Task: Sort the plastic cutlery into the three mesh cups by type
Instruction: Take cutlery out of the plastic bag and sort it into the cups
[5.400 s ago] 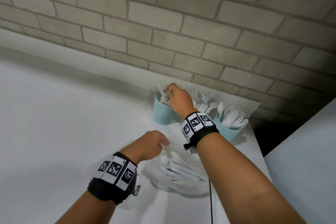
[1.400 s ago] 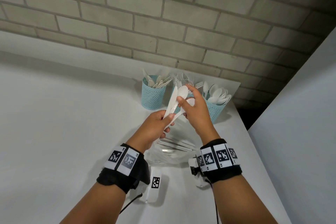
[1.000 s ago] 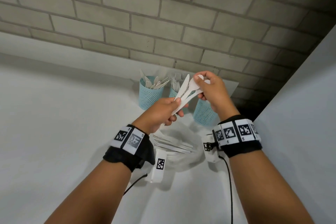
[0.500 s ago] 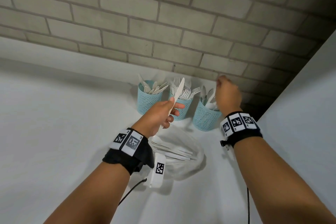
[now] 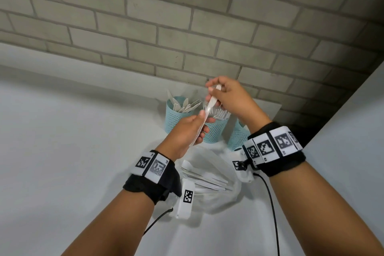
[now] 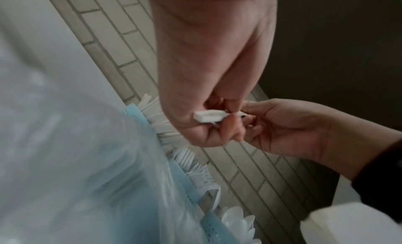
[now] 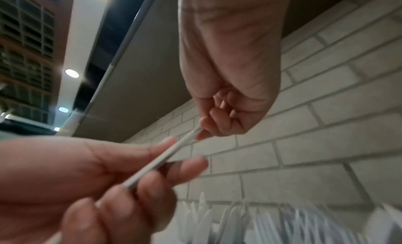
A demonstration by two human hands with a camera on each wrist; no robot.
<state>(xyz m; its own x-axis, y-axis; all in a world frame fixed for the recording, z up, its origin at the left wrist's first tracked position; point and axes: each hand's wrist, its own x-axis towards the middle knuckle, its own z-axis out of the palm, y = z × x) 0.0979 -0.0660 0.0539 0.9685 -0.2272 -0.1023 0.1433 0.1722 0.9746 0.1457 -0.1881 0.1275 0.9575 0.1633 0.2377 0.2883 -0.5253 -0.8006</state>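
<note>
Three mesh cups [image 5: 179, 117] stand before the wall [image 5: 187, 16], bag [image 5: 214, 174] nearer.

My right hand [image 5: 230, 97] and wrist cover most of the rightmost mesh cup [image 5: 239, 137], so I cannot see what it holds from the head view. The white utensil [image 5: 211, 106] pinched between my two hands shows only edge-on; its far end is buried in my right fingers [image 7: 217, 120], and I cannot tell its type. My left hand [image 5: 187, 131] hides its lower end. Below my hands, the clear bag [image 5: 218, 197] blurs the loose cutlery inside. In the left wrist view the cups are smeared blue blurs [image 6: 139, 120].
</note>
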